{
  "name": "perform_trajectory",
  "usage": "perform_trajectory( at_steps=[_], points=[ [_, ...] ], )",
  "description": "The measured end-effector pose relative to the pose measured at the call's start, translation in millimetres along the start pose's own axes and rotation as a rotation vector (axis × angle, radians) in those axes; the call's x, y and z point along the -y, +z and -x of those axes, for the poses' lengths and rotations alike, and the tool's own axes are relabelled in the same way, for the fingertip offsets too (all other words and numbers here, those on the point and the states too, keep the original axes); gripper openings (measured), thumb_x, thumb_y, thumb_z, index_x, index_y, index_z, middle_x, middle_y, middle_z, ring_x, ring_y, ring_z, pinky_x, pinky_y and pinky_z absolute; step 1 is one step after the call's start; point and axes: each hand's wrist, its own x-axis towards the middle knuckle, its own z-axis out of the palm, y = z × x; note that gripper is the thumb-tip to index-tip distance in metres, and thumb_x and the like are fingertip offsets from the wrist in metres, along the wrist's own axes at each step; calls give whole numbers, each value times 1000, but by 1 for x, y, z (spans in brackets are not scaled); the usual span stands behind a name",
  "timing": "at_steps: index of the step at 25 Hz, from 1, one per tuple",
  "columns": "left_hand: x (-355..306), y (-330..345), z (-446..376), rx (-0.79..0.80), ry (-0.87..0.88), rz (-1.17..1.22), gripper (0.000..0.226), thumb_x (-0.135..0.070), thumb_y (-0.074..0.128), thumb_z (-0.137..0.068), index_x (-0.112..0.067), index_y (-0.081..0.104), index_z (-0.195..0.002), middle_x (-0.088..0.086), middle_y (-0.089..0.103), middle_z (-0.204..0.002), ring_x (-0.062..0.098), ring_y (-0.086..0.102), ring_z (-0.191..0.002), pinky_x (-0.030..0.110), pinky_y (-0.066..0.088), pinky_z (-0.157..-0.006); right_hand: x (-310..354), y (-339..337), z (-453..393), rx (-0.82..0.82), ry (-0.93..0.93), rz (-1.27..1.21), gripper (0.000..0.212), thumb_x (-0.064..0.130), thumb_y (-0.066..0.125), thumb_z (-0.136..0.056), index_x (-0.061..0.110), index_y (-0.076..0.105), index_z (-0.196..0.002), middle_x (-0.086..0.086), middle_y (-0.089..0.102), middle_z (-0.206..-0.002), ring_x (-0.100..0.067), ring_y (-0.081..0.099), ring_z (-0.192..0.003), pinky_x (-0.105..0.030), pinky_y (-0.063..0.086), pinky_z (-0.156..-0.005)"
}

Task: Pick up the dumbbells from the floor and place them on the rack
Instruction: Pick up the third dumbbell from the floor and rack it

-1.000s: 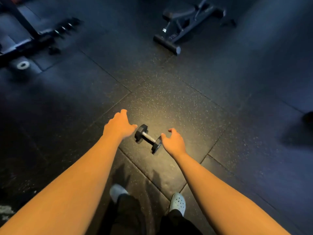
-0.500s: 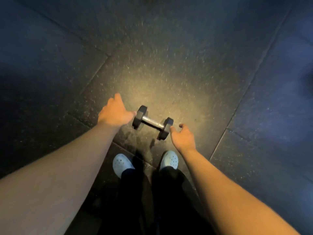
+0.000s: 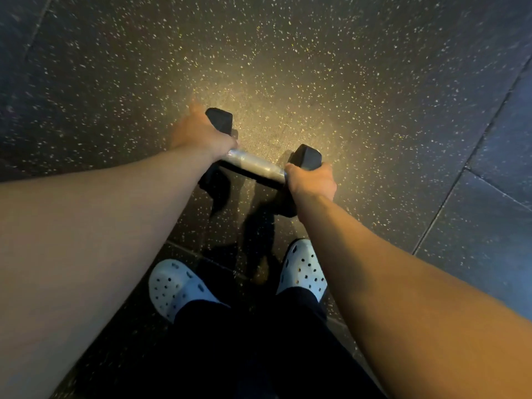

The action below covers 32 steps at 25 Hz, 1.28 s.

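Observation:
A small black hex dumbbell (image 3: 253, 164) with a silver handle lies on the speckled rubber floor just ahead of my feet. My left hand (image 3: 198, 135) is wrapped over its left head, and my right hand (image 3: 312, 181) grips its right head. The bare middle of the handle shows between my two hands. Whether the dumbbell still rests on the floor or is slightly raised, I cannot tell. No rack is in view.
My two white clogs (image 3: 175, 286) stand right below the dumbbell, with dark trousers above them. Dark rubber floor tiles (image 3: 374, 82) with seams stretch all around; a seam runs diagonally at the right.
Both hands have closed in from beside the dumbbell and taken hold of its two ends. The camera has dropped much closer to the floor; the bench and the other gear have left the view.

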Motion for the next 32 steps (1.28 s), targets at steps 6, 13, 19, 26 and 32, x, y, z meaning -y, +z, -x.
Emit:
perform_trajectory(
  at_steps=[6, 13, 19, 26, 32],
  points=[
    [1, 13, -25, -55, 17, -59, 52, -17, 78, -78, -16, 57, -125, 10, 61, -124, 32, 56, -116, 31, 40, -76, 5, 11, -14, -40, 65, -144, 29, 18, 70, -78, 26, 53, -100, 3, 57, -84, -25, 59, -86, -37, 55, -91],
    [31, -3, 7, -86, 43, 142, 47, -24, 81, -76, -19, 58, -117, 4, 63, -108, 27, 59, -98, 32, 44, -74, 6, -4, 18, -60, -139, -104, 35, 16, 68, -82, 22, 58, -115, 11, 52, -78, -22, 59, -86, -32, 52, -83],
    [34, -90, 109, -146, 70, 339, 47, -20, 79, -79, -19, 55, -120, 2, 61, -101, 23, 59, -91, 32, 47, -73, 31, -70, 129, -75, -357, -110, 47, 16, 72, -84, 21, 57, -128, 6, 63, -89, -21, 64, -87, -32, 53, -80],
    [25, -258, 314, -274, 35, 519, 52, -17, 76, -83, -19, 54, -130, 6, 65, -106, 20, 61, -92, 24, 44, -70, 88, -201, 335, -27, -545, -97, 53, 22, 77, -86, 20, 57, -135, 4, 65, -95, -15, 64, -86, -22, 39, -76],
    [13, -354, 459, -455, -54, 661, 59, -18, 74, -85, -23, 47, -137, 8, 65, -119, 30, 61, -110, 39, 48, -90, 125, -283, 461, 76, -777, -125, 53, 27, 79, -83, 18, 59, -132, 0, 73, -103, -20, 67, -97, -24, 43, -80]
  ],
)
